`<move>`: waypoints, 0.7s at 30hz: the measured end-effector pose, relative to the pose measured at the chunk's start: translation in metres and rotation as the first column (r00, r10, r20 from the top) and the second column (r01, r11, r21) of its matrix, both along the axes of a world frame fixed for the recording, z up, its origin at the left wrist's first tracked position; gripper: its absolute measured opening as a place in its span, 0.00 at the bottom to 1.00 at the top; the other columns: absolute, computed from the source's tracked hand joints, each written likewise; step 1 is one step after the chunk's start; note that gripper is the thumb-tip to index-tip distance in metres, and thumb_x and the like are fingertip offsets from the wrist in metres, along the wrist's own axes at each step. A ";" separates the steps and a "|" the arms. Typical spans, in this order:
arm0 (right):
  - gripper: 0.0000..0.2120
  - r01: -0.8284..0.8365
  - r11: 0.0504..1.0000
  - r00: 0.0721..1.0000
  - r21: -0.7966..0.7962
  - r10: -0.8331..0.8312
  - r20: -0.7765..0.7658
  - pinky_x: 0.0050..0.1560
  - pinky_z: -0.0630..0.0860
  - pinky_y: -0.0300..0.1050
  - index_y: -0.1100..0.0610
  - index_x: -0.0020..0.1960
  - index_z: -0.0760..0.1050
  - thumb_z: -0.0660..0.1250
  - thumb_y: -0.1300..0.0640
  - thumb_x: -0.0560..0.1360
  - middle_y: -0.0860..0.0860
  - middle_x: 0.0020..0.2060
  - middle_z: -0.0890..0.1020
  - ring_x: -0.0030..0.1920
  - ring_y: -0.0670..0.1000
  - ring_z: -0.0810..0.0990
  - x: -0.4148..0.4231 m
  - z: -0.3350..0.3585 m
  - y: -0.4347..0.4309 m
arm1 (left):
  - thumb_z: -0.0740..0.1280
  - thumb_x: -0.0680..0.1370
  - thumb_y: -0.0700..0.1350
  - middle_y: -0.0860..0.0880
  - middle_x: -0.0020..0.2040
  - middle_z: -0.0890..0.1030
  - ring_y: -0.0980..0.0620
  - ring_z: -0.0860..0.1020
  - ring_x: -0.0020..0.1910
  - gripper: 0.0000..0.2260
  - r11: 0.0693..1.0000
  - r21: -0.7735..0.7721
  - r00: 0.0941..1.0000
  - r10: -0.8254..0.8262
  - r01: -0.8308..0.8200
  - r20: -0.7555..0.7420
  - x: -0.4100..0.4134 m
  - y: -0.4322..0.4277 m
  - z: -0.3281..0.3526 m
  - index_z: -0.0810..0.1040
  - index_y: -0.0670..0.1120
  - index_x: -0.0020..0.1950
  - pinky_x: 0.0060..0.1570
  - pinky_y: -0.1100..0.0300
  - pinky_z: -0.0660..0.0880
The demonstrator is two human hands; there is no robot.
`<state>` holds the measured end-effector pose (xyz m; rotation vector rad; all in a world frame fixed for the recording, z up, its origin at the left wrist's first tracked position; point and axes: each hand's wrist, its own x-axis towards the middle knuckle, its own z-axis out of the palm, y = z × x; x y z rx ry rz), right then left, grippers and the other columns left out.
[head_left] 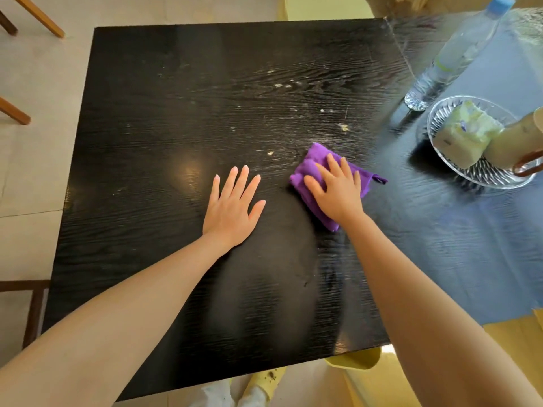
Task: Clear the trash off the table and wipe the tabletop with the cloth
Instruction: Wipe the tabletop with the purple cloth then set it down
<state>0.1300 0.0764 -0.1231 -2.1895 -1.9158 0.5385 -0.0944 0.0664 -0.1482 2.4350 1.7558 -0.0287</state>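
Head view, looking down. Nearest, at the bottom edge: feet in yellow shoes (266, 383) on the floor, just past the table's near edge. Two bare forearms reach up from the bottom corners over a black wood-grain table (152, 136).

Left hand (232, 207) lies flat, palm down, on the tabletop near the middle, fingers spread, holding nothing. Right hand (338, 192) lies just beside it to the right, palm down, fingers spread and pressed flat on a purple cloth (311, 171). Cloth is folded or bunched, flat on the table, mostly under the hand; it sticks out past the fingertips on the far side and below the wrist on the near side. A small loop tab pokes out on its right edge.

Beyond the cloth: pale crumbs and smears (342, 126) scattered over the table's far right part, some just ahead of the cloth, others further back toward the centre. Rest of the near and left tabletop looks dark with a dull glare patch.

Right side, well apart from the hands: clear glass dish (449, 168) holding pale wrapped or crumpled items, exact contents hard to tell. Behind it, touching or just beside the dish rim, a clear plastic water bottle (458, 51) with a blue cap, standing.

Far left: wooden chair legs (41, 17) on a tiled floor.
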 end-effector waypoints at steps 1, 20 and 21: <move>0.25 -0.047 0.998 0.995 -0.036 0.050 0.082 0.73 0.47 0.62 0.46 0.73 0.63 0.55 0.40 0.78 0.52 0.76 0.58 0.77 0.57 0.51 0.001 -0.010 0.000 | 0.45 0.80 0.59 0.48 0.79 0.52 0.47 0.48 0.78 0.26 1.000 -0.002 1.000 -0.001 0.001 -0.001 0.001 0.000 0.000 0.52 0.51 0.77 0.76 0.44 0.46; 0.28 -0.070 0.995 0.997 0.070 0.067 0.048 0.76 0.50 0.54 0.49 0.75 0.60 0.49 0.42 0.76 0.48 0.76 0.59 0.77 0.53 0.53 -0.019 -0.014 -0.092 | 0.46 0.80 0.59 0.47 0.79 0.53 0.46 0.50 0.78 0.26 1.000 0.013 1.000 -0.002 0.002 -0.027 0.002 0.000 -0.002 0.53 0.51 0.77 0.75 0.43 0.47; 0.28 -0.066 0.995 0.997 0.073 0.063 0.038 0.76 0.50 0.54 0.49 0.74 0.60 0.50 0.43 0.77 0.48 0.76 0.59 0.77 0.52 0.53 -0.022 -0.013 -0.100 | 0.46 0.80 0.59 0.47 0.79 0.52 0.47 0.49 0.78 0.26 1.000 0.011 1.000 -0.002 0.002 -0.028 0.003 0.000 -0.001 0.53 0.51 0.77 0.75 0.43 0.47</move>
